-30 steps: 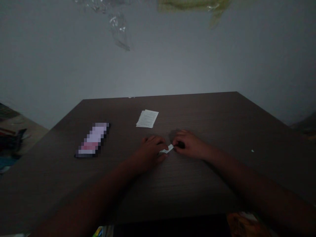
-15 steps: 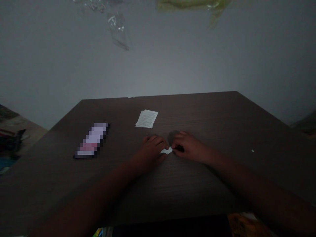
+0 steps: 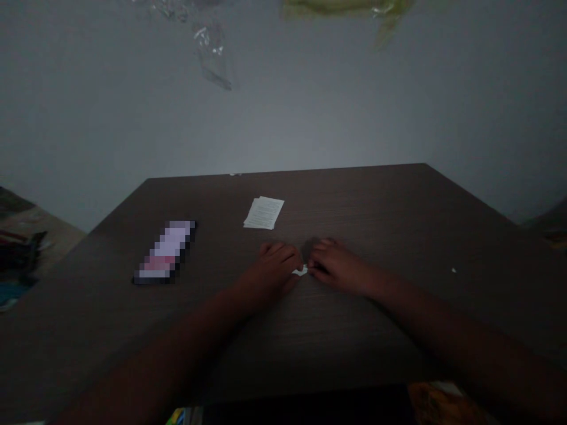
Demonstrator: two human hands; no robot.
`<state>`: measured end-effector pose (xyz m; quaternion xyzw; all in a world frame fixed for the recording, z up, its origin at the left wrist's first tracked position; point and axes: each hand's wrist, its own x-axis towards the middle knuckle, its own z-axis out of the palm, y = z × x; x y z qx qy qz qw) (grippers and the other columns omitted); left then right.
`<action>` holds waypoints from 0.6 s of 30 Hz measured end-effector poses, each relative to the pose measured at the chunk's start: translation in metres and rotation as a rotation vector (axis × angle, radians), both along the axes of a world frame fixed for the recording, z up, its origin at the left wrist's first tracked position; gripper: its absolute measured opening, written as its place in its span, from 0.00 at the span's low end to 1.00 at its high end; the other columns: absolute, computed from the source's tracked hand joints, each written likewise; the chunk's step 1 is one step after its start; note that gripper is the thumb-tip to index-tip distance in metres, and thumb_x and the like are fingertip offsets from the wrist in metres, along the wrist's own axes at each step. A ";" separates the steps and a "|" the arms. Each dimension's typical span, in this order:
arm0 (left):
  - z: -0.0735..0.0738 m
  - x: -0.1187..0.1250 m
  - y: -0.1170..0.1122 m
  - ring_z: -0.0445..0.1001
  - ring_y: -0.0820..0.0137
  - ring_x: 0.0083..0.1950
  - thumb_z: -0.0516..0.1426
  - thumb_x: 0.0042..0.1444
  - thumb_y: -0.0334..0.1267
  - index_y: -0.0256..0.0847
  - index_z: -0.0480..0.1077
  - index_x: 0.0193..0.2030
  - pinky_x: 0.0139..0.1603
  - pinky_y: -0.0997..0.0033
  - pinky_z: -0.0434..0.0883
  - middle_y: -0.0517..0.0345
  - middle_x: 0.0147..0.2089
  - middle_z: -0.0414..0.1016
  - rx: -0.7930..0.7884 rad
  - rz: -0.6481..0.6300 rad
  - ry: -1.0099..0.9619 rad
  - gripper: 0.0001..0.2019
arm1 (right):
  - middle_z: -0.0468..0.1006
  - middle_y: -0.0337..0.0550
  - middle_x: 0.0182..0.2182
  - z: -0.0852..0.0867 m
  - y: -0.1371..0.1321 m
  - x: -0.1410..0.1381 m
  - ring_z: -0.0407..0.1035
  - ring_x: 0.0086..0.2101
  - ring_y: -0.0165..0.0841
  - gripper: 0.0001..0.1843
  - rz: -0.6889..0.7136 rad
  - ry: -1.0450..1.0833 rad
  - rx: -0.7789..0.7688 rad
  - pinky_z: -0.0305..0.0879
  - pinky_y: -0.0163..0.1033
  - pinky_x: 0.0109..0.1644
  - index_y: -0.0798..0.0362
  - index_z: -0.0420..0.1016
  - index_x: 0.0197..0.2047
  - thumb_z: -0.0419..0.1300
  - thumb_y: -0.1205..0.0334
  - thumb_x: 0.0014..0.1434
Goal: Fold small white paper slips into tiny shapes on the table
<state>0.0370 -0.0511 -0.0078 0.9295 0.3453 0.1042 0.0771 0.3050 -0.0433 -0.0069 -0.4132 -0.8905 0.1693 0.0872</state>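
A small piece of white paper [image 3: 300, 271] lies low over the dark table between my two hands, mostly covered by fingers. My left hand [image 3: 277, 268] is closed on its left side, thumb below and fingers curled above. At the paper's right end, my right hand [image 3: 334, 267] has its thumb and fingers pinched together on the edge. Beyond my left hand rests a short stack of printed white paper sheets [image 3: 264, 213], slightly fanned.
A phone [image 3: 165, 252] with a blurred-out screen lies on the left of the brown table [image 3: 354, 200]. A tiny white scrap [image 3: 453, 270] sits at the right. Behind the table rises a pale wall [image 3: 310, 112] with clear plastic [image 3: 212, 56] on it.
The fingers of my right hand have closed in, and the gap inside its grip has narrowed. Less of the small paper shows now. The stack and phone stay put.
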 end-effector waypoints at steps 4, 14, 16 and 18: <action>0.001 0.000 -0.001 0.81 0.52 0.66 0.64 0.78 0.26 0.45 0.83 0.63 0.71 0.53 0.72 0.51 0.61 0.87 0.010 0.006 -0.020 0.14 | 0.87 0.52 0.50 -0.002 -0.001 -0.002 0.79 0.57 0.51 0.05 0.023 0.000 0.034 0.70 0.58 0.68 0.50 0.88 0.51 0.68 0.65 0.82; 0.004 0.003 0.000 0.82 0.51 0.68 0.66 0.82 0.30 0.46 0.87 0.68 0.74 0.46 0.72 0.50 0.61 0.89 -0.099 0.054 -0.010 0.14 | 0.88 0.45 0.45 -0.009 0.010 0.005 0.80 0.52 0.45 0.09 0.062 0.140 0.012 0.72 0.55 0.67 0.48 0.90 0.49 0.70 0.72 0.78; 0.002 0.002 0.002 0.83 0.51 0.68 0.66 0.82 0.31 0.46 0.88 0.67 0.73 0.46 0.73 0.49 0.61 0.91 -0.112 0.067 -0.027 0.13 | 0.87 0.43 0.43 -0.010 0.015 0.008 0.80 0.49 0.42 0.11 0.047 0.198 -0.015 0.72 0.51 0.64 0.48 0.90 0.47 0.71 0.74 0.75; 0.000 0.002 0.003 0.83 0.51 0.68 0.67 0.81 0.32 0.46 0.88 0.66 0.73 0.46 0.73 0.50 0.61 0.91 -0.126 0.070 -0.031 0.13 | 0.87 0.41 0.41 -0.010 0.018 0.010 0.80 0.47 0.41 0.12 0.035 0.240 -0.048 0.72 0.48 0.60 0.48 0.90 0.46 0.71 0.75 0.74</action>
